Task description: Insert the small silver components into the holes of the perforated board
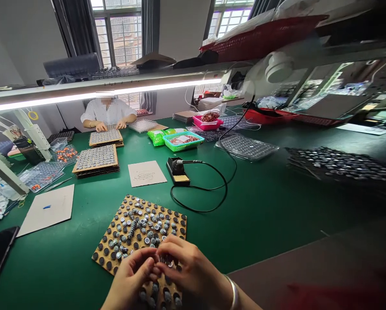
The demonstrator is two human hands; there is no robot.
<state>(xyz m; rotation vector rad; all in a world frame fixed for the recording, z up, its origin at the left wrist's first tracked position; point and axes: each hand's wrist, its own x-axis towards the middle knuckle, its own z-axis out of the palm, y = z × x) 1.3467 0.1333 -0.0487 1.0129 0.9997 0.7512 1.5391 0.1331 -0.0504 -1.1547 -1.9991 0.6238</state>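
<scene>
Over the near part of the studded board (pixel 105 258), we have our left hand (pixel 130 280) and right hand (pixel 193 267) meeting, fingertips drawn together; what they pinch, if anything, we can't tell behind those fingers. Loose metal parts (pixel 133 229) lie heaped on the board, probably for a short reach. Farther off, the soldering iron (pixel 194 162) sits in its stand (pixel 172 166), presumably keeping its tip off the green table (pixel 260 215).
</scene>
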